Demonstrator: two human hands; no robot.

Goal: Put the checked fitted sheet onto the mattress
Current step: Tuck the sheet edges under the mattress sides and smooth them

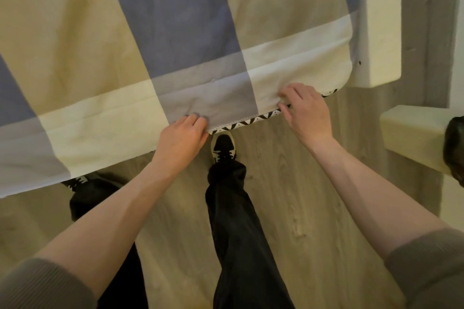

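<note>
Checks of blue, tan and cream: the fitted sheet (175,32) lies spread over the mattress (253,121) ahead of us, its near hem running left to right across our front and climbing slightly toward the right-hand corner (347,75). Hands apart, both on that hem. Our left hand (183,138) grips the edge with fingers curled over the cloth; our right hand (306,110) pinches it further along, fingers on top and thumb beneath, and is the nearer to the corner. Between the two hands a strip of black-and-white zigzag shows under the hem; we take it for the mattress side, not yet covered. Left of the left hand the sheet hangs lower and hides that side. We judge the step to be drawing the hem down and under along this stretch, the pull running toward us and downward, square to the hem's long axis. Wood-grain floor (288,195) below; one shoe (223,145) just under the edge, between the hands. Cream furniture (379,20) beside the corner.
</note>
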